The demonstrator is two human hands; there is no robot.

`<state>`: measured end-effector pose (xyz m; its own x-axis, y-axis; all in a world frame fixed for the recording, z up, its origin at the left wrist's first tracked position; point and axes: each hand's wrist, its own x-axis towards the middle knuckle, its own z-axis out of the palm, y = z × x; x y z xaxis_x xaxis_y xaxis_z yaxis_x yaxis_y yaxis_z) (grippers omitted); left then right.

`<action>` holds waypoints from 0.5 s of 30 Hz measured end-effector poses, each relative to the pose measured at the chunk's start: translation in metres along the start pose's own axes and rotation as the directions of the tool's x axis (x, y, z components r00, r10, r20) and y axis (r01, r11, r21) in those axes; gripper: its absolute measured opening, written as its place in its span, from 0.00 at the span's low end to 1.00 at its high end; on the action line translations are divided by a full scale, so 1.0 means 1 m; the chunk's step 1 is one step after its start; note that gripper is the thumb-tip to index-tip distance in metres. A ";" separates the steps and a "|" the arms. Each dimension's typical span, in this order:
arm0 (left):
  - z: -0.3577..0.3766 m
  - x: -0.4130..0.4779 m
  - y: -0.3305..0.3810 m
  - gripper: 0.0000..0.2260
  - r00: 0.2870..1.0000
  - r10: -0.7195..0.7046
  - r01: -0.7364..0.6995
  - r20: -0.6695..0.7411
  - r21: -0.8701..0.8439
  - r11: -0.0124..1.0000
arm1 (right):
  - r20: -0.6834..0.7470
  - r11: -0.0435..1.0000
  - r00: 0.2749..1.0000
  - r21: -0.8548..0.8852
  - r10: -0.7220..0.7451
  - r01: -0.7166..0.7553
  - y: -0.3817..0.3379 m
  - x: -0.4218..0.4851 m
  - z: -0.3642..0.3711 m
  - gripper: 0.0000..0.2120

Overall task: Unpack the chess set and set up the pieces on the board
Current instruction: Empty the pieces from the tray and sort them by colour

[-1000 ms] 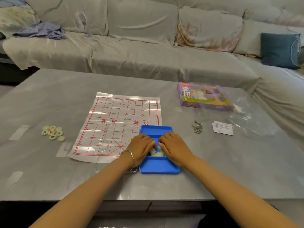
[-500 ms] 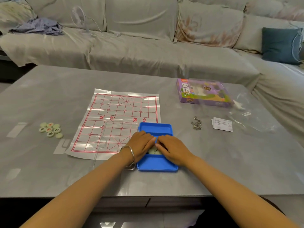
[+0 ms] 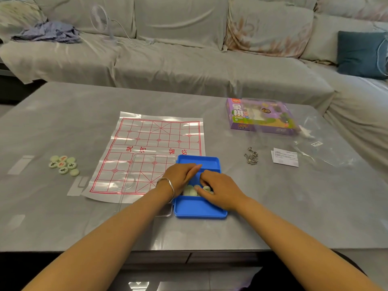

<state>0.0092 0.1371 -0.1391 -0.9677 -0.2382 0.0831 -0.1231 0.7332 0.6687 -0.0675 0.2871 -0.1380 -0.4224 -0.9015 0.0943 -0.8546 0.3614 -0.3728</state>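
Note:
A blue tray [image 3: 199,210] lies on the grey table just right of the red-lined chess board sheet [image 3: 151,141]. Pale green round chess pieces [image 3: 190,191] lie in the tray's middle compartment. My left hand [image 3: 180,177] reaches into the tray from the left, its fingers stretched over the pieces and pointing to the far side. My right hand [image 3: 220,189] comes in from the right, fingers curled down among the pieces and thumb on one. A small pile of chess pieces [image 3: 64,164] lies on the table left of the board.
A clear plastic lid [image 3: 144,164] lies on the board's near right part. At the back right are the purple game box [image 3: 260,116], a metal ring puzzle [image 3: 251,158], a white card [image 3: 285,157] and a clear plastic bag [image 3: 327,150]. A covered sofa [image 3: 189,59] stands behind the table.
My hands have parted a little inside the tray, so several pale pieces now show between them. My left fingers have stretched out toward the far side.

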 end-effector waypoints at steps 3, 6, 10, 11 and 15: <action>-0.004 0.007 0.005 0.20 0.981 -0.084 0.041 -0.175 -0.239 0.970 | 0.016 0.999 0.999 0.008 0.038 -0.038 0.001 -0.001 0.000 0.15; -0.013 0.011 0.007 0.26 0.964 -0.167 0.083 -0.207 -0.361 0.929 | 0.062 0.999 0.997 -0.032 0.035 -0.033 0.000 0.003 -0.002 0.14; -0.029 0.005 -0.002 0.29 0.960 -0.260 0.208 -0.105 -0.354 0.912 | 0.133 0.998 0.989 -0.031 0.056 -0.053 -0.002 0.013 -0.006 0.14; -0.033 0.002 -0.005 0.29 0.956 -0.281 0.237 -0.083 -0.343 0.909 | 0.142 0.998 0.988 -0.019 0.069 -0.067 -0.003 0.015 -0.006 0.15; -0.051 -0.007 -0.017 0.27 0.943 -0.332 0.311 -0.004 -0.335 0.889 | 0.107 0.985 0.985 0.100 0.132 -0.143 -0.008 0.028 -0.006 0.18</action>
<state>0.0295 0.0939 -0.1132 -0.8711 -0.4705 -0.1406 -0.3371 0.3649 0.8679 -0.0741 0.2607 -0.1267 -0.4966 -0.8662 -0.0552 -0.7510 0.4608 -0.4729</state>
